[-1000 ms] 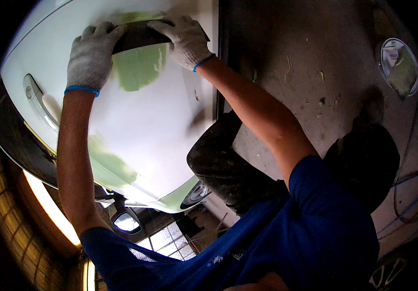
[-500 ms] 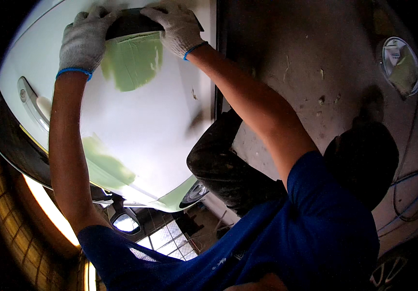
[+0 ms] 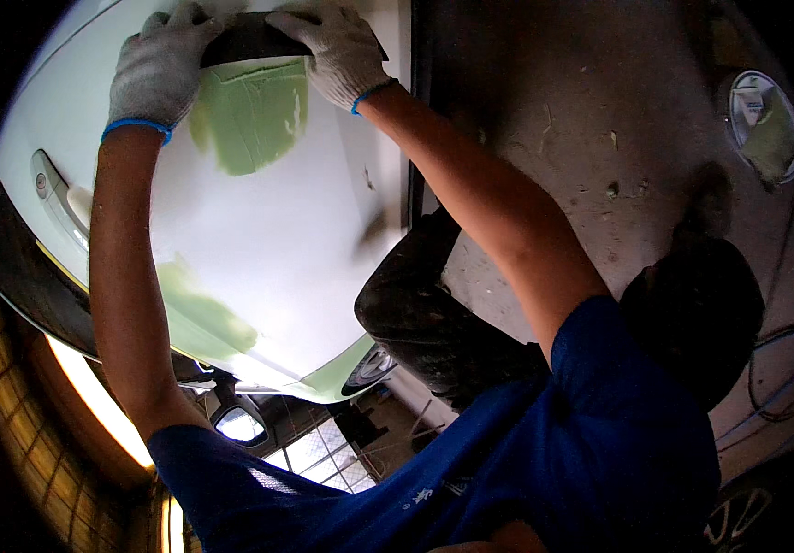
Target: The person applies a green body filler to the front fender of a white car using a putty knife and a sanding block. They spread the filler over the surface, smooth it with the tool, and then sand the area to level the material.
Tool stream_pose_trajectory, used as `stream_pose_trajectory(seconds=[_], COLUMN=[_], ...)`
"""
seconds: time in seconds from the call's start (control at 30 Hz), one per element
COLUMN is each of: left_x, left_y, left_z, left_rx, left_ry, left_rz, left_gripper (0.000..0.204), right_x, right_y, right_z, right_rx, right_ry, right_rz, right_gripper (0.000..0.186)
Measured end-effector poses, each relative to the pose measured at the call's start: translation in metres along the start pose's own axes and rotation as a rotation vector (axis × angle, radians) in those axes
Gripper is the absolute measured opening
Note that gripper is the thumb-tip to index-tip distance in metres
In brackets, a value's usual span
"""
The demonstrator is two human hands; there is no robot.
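Both my hands wear white knit gloves with blue cuffs, near the top of the view. My left hand (image 3: 154, 74) and my right hand (image 3: 337, 57) grip the two ends of a wide black spreader (image 3: 254, 39). It lies across a white car panel (image 3: 259, 235), at the upper edge of a pale green filler patch (image 3: 251, 118). My thumbs rest on its near face, and the other fingers reach over the far side, partly hidden. One corner of the spreader sticks out past my right hand. A second green patch (image 3: 199, 309) lies lower on the panel.
A door handle (image 3: 58, 194) juts out beside my left forearm. A round tin (image 3: 764, 127) with greenish filler stands on the floor (image 3: 572, 166) at the right, near scattered scraps. Looped hoses (image 3: 775, 369) lie lower right. My bent knee (image 3: 397, 295) is close to the panel.
The spreader and my left hand have shifted slightly upward, away from the green patch. My right hand has barely moved, and both grips are unchanged.
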State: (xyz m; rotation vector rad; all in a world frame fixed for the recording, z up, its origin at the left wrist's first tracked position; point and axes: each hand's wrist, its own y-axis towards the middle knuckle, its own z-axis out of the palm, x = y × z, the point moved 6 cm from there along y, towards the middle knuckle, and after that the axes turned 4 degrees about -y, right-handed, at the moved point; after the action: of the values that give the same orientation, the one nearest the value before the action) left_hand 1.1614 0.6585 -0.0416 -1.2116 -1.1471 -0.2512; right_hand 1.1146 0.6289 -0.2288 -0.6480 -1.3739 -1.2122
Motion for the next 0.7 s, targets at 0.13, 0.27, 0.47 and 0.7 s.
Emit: stream_pose_trajectory(seconds=[0.13,0.27,0.47,0.7], left_x=[0.0,-0.023,-0.045,-0.08], left_y=[-0.011,-0.033,-0.079,-0.14], left_z=[0.009,0.002,0.017,0.03], left_rx=[0.012,0.097,0.073,0.066], left_ry=[-0.107,-0.141,-0.161,-0.144], left_rz=[0.008,-0.029,-0.059,-0.129], left_gripper=[0.058,0.058,0.064,0.056], right_x=[-0.001,0.009,0.026,0.053], right_y=[-0.008,-0.036,-0.082,-0.144], right_z=[0.015,0.013,0.018,0.029], right_rx=[0.162,0.111,0.14,0.223], right_ry=[-0.064,-0.049,-0.032,-0.053], right_rz=[0.055,0.03,0.018,-0.037], right_gripper=[0.063,0.065,0.068,0.082])
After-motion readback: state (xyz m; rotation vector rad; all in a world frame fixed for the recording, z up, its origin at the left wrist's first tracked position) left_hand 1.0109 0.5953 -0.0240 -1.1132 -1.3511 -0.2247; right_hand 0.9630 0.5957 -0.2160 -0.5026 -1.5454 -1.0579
